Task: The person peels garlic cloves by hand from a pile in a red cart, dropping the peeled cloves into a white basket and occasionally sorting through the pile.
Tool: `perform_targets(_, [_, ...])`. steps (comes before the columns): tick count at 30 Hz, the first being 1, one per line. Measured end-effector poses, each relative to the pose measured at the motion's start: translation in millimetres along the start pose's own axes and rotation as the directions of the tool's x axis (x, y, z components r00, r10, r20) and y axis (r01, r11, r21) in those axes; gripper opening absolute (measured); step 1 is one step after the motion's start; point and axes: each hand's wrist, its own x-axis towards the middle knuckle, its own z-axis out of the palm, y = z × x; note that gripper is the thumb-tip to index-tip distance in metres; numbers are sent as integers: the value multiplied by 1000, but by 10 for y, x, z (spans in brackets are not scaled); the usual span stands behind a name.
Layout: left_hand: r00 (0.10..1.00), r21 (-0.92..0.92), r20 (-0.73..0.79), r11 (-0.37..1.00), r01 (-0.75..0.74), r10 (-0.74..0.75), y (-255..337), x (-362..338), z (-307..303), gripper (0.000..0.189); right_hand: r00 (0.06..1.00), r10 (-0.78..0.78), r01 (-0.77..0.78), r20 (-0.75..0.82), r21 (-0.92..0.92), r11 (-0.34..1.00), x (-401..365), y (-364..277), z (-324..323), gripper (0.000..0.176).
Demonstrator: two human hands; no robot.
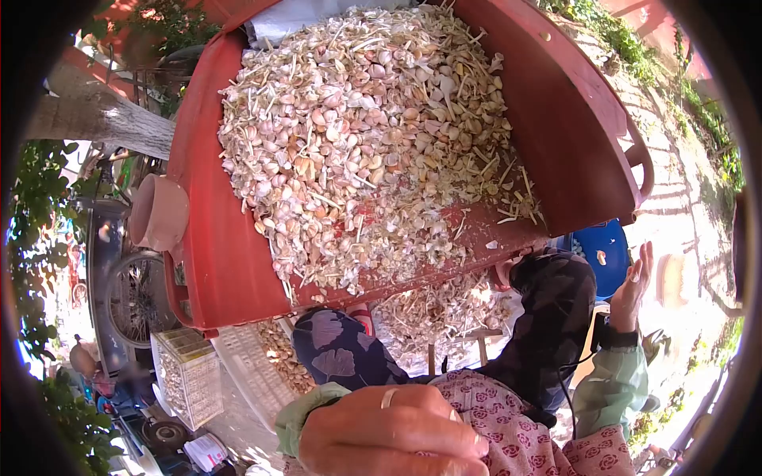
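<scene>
A wide heap of pale pink and white garlic cloves with dry stalks (349,135) fills the upper centre of the frame. It lies in a large red plastic tub (579,151), whose high sides probably serve to stop the cloves from rolling away; the low front edge is above the person's knees, perhaps so that the heap is easy to reach.

At the lower centre, the left hand (389,432) has its fingers bent inward. Their inner side is hidden, so I cannot tell whether it holds something.

At the right of the frame, the right hand (633,285) is spread, with fingers straight, and it seems to hold nothing. It is just beside a round blue plastic bucket (609,276), where some pale pieces are visible. The bucket is near the right knee, presumably for short reaching.
</scene>
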Motion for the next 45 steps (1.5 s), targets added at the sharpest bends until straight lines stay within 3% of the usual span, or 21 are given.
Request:
perform_targets(1, [997,-3,18,998,-69,69,42,-11,13,22,982,-179,174,-67,-71,982,-9,21,-2,60])
perform_targets(3, [976,-22,65,979,-205,206,76,-10,36,21,971,-210,221,-112,91,971,-190,-884,186,54])
perform_targets(7, [875,-91,142,887,-454,462,178,37,129,19,864,-430,94,261,756,648,-464,-1672,507,43])
perform_targets(8, [965,-80,151,976,-204,214,402,112,125,20,825,-473,27,310,813,581,-543,-1794,636,43])
perform_targets(9, [965,-82,149,976,-204,214,371,129,68,20,780,-518,-45,350,858,512,-613,-1888,773,43])
perform_targets(11, [857,-93,328,916,-390,398,213,167,-47,17,672,-455,-406,584,804,434,-697,-2048,1007,49])
perform_targets(12, [858,-92,328,917,-388,396,140,146,-58,17,613,-425,-550,666,746,375,-755,-2075,1131,52])
perform_targets(14, [917,195,209,905,-379,339,7,121,-36,14,449,-315,-823,836,524,218,-862,-2022,1392,60])
perform_targets(15, [987,430,124,891,-145,100,25,168,-51,25,330,-246,-925,912,364,108,-894,-1982,1528,63])
perform_targets(16, [994,504,70,858,-104,79,-241,216,-118,24,216,-200,-972,956,229,47,-897,-1955,1646,61])
perform_targets(19, [975,742,22,657,133,-222,-942,215,-410,31,189,-222,-981,957,175,-83,-905,-1838,1839,55])
perform_targets(21, [975,762,-12,629,153,-224,-1293,281,-583,26,178,-142,-980,974,162,-119,-809,-1818,1849,43])
perform_targets(24, [912,706,-312,578,410,-266,-1848,393,-886,17,158,51,-983,986,162,-86,-757,-1445,2076,30])
perform_targets(26, [877,745,-377,465,478,-298,-2219,550,-1016,15,180,90,-976,980,190,-109,-728,-1332,2182,30])
perform_targets(30, [970,899,-224,364,242,-92,-2883,772,-1154,8,251,72,-961,965,257,-99,-704,-1403,2168,33])
perform_targets(32, [958,960,-248,98,263,-143,-3023,827,-1143,6,277,9,-959,961,277,-57,-699,-1355,2161,41])
perform_targets(36, [970,953,-222,189,237,-98,-2923,753,-1165,5,354,-14,-931,935,351,-94,-726,-1260,2187,41])
perform_targets(39, [903,795,-347,431,427,-254,-2450,634,-829,9,334,114,-926,936,348,-146,-739,-1320,2174,40])
perform_targets(41, [935,768,-151,557,316,-321,-2215,589,-607,12,252,98,-940,963,268,-209,-763,-1333,2198,39])
perform_targets(43, [943,796,-120,538,278,-310,-2265,625,-655,14,250,86,-940,965,263,-219,-788,-1330,2198,37])
perform_targets(45, [956,887,-234,365,284,-177,-2518,738,-877,15,248,80,-939,965,260,-226,-785,-1327,2171,36])
